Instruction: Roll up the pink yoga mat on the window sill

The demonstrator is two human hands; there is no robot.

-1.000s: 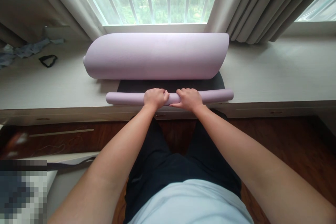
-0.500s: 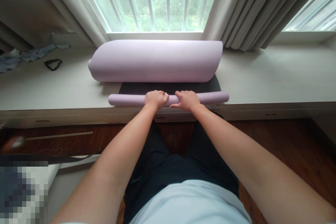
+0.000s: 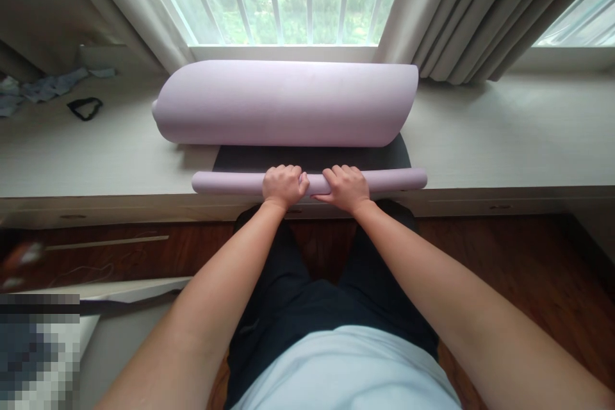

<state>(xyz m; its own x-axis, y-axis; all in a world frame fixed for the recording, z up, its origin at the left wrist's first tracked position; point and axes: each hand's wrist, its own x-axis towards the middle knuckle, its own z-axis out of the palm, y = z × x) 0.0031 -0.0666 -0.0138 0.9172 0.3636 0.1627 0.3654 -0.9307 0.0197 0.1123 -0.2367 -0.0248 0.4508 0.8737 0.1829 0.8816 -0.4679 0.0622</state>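
A lilac yoga mat (image 3: 288, 102) lies on the white window ledge, its far part in a wide loose curl. Along the ledge's front edge runs the mat's narrow tight roll (image 3: 230, 182), also lilac. A dark grey surface (image 3: 312, 158) shows between the curl and the roll. My left hand (image 3: 282, 184) is closed over the roll just left of its middle, knuckles up. To the right of it, a short gap away, my right hand (image 3: 346, 187) wraps the same roll with its thumb on the near side. The undersides of both grips are hidden.
The white ledge (image 3: 504, 134) stretches to both sides, with a black looped band (image 3: 85, 108) and crumpled greyish cloth (image 3: 52, 85) at left. Grey curtains (image 3: 461, 19) frame the barred window. A thin pale strip (image 3: 106, 243) lies on the wooden floor.
Both hands stay on the narrow roll, with the right fingers curled a little more. The view has shifted slightly, so the wide curl and ledge items sit higher in the picture.
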